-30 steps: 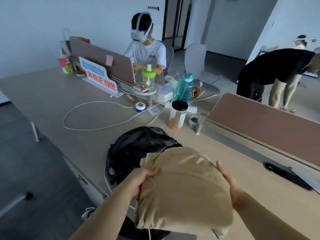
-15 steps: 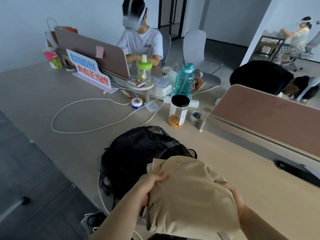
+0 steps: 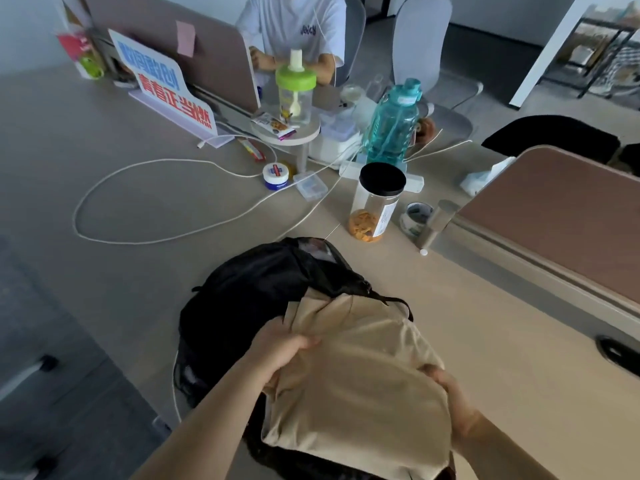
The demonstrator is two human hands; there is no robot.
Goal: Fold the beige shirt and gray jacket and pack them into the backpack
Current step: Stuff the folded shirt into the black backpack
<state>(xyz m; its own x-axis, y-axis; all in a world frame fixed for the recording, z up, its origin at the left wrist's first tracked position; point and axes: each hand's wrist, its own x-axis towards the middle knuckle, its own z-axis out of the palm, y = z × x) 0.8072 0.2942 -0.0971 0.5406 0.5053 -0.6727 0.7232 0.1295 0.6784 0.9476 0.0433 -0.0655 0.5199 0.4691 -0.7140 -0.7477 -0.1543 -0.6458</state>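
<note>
Beige shirt (image 3: 356,386) (one) gripped by two hands (image 3: 277,351) over one backpack (image 3: 249,306)

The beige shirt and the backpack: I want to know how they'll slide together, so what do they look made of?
Beige shirt: soft matte woven cloth, probably cotton; it drapes and creases. Backpack: black synthetic fabric, likely nylon, with a faint sheen and a mesh panel.

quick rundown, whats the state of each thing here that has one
folded beige shirt: held at both sides, far edge at the bag's mouth
black fabric backpack: lying on the desk, opening unzipped
left hand: fingers closed on the shirt
right hand: gripping the shirt's right edge
clear plastic jar with black lid: upright, capped, nearly empty
teal water bottle: upright, capped
</note>
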